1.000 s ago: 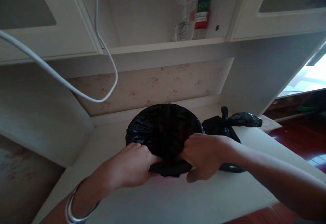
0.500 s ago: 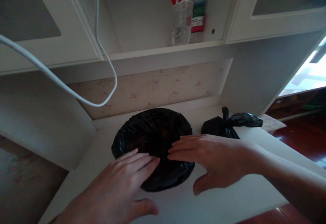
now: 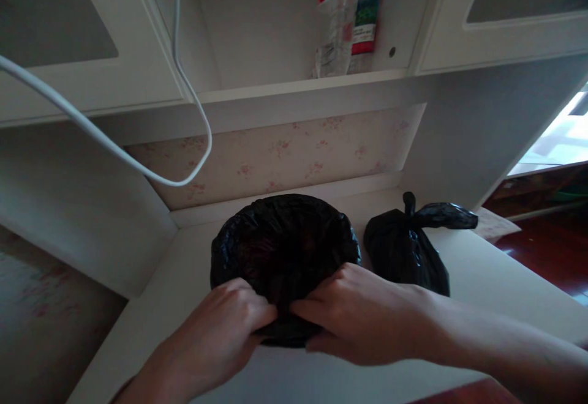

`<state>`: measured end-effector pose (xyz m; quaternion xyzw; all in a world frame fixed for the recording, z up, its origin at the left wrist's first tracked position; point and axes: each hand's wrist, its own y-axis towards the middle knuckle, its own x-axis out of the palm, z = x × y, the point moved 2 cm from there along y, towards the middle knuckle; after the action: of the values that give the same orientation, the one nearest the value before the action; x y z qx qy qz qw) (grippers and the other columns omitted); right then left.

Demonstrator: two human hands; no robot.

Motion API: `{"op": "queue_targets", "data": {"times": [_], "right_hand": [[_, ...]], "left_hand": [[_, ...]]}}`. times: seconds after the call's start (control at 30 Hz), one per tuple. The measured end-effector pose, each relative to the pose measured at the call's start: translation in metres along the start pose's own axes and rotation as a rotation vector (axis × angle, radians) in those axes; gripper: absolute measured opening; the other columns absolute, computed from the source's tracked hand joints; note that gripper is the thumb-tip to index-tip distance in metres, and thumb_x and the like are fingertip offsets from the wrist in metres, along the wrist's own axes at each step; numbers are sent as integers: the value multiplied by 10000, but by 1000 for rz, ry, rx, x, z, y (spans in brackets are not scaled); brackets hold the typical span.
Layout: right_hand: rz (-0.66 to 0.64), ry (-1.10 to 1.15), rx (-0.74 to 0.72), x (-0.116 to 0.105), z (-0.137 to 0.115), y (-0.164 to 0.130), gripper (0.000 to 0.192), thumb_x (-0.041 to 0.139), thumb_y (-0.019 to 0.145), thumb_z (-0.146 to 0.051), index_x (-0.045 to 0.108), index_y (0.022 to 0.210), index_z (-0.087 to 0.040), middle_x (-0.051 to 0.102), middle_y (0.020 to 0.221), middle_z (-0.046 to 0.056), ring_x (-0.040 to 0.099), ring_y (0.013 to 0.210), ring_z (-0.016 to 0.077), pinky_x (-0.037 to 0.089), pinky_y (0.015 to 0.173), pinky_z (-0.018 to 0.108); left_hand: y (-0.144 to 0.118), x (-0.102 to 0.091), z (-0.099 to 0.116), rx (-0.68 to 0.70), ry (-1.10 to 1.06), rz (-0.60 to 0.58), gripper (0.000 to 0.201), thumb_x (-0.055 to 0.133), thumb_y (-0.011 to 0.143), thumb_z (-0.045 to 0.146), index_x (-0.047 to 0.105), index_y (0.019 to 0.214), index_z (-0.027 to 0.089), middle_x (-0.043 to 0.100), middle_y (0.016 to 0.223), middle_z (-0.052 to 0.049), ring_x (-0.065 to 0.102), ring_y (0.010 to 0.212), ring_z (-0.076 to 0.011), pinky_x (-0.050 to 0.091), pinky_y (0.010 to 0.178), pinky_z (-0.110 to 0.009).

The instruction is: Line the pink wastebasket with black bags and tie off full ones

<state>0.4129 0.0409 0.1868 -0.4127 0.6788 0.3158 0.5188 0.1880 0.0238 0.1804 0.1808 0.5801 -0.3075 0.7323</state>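
Note:
A small round bin lined with a black plastic bag (image 3: 285, 245) stands on a white desk (image 3: 482, 269). My left hand (image 3: 229, 324) and my right hand (image 3: 353, 312) both grip the near rim of the black liner, fingertips curled over its edge and almost touching each other. To the right of the bin sits a tied black bag (image 3: 407, 248), its knot pointing up and right, close to my right forearm.
A white cable (image 3: 138, 168) hangs in a loop above the desk at the left. Bottles (image 3: 342, 18) stand on the shelf overhead. White cupboard doors flank the shelf. A paper slip (image 3: 491, 223) lies at the desk's right edge, beyond it dark red wooden floor.
Half a second ago both hands lay flat and open over the liner's rim; now their fingers have closed on the near edge again.

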Motion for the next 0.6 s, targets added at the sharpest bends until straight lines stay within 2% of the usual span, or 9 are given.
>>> {"op": "queue_targets", "data": {"times": [0.1,0.17,0.2,0.27,0.33,0.4,0.47,0.53,0.6], "right_hand": [[17,76,-81,-6,0,-7,653,731,920,-513,586,1478,-206,772,1228,129,728,1117,306,541,945,407],[61,114,-118,-10,3,-11,803,746,907,-531,458,1593,-231,683,1424,138,636,1311,311,432,1151,453],[76,125,-117,-10,6,-13,824,743,907,-533,432,1612,-241,641,1486,137,592,1372,312,369,1212,470],[72,123,-92,-11,10,-14,824,743,903,-538,441,1609,-239,606,1529,139,558,1413,325,332,1242,492],[51,89,-83,-12,11,-12,830,759,881,-549,475,1589,-220,612,1518,158,569,1399,350,383,1209,501],[24,52,-95,-12,10,-8,851,784,851,-555,506,1565,-186,627,1494,181,581,1386,366,428,1174,497],[-11,13,-111,-10,8,-4,821,786,836,-567,572,1506,-144,652,1453,208,609,1349,383,454,1146,510],[-60,-16,-99,-7,8,0,730,769,843,-560,653,1408,-114,696,1376,224,663,1267,389,496,1089,514],[-102,-13,-61,-4,10,3,603,763,843,-505,720,1304,-118,755,1252,210,726,1135,370,548,984,485]], "left_hand": [[-12,-6,-23,139,16,52,541,517,806,-61,798,1031,342,812,1132,19,726,1149,-195,353,1245,-483],[-22,-7,-44,147,96,101,666,478,776,-91,790,1102,398,764,1303,37,649,1312,-206,194,1307,-573],[-28,-7,-54,118,152,139,717,467,774,-97,776,1155,425,731,1375,38,612,1367,-221,169,1305,-610],[-40,-6,-63,49,265,246,741,513,826,-43,679,1361,443,672,1473,2,580,1408,-270,234,1280,-642],[-46,-5,-52,66,346,335,730,655,905,175,463,1584,364,648,1502,-64,606,1379,-317,393,1221,-592],[-45,0,-25,212,381,339,856,729,906,474,353,1646,268,673,1471,-76,656,1313,-311,511,1145,-473],[-35,9,6,341,389,404,778,669,942,589,451,1589,215,745,1365,-57,706,1237,-261,530,1114,-356],[-22,20,27,264,352,497,613,627,989,542,573,1477,174,796,1253,-66,762,1100,-235,565,1042,-304],[-10,35,36,146,305,514,526,622,1000,484,633,1397,140,818,1168,-96,791,955,-247,623,893,-324]]}}
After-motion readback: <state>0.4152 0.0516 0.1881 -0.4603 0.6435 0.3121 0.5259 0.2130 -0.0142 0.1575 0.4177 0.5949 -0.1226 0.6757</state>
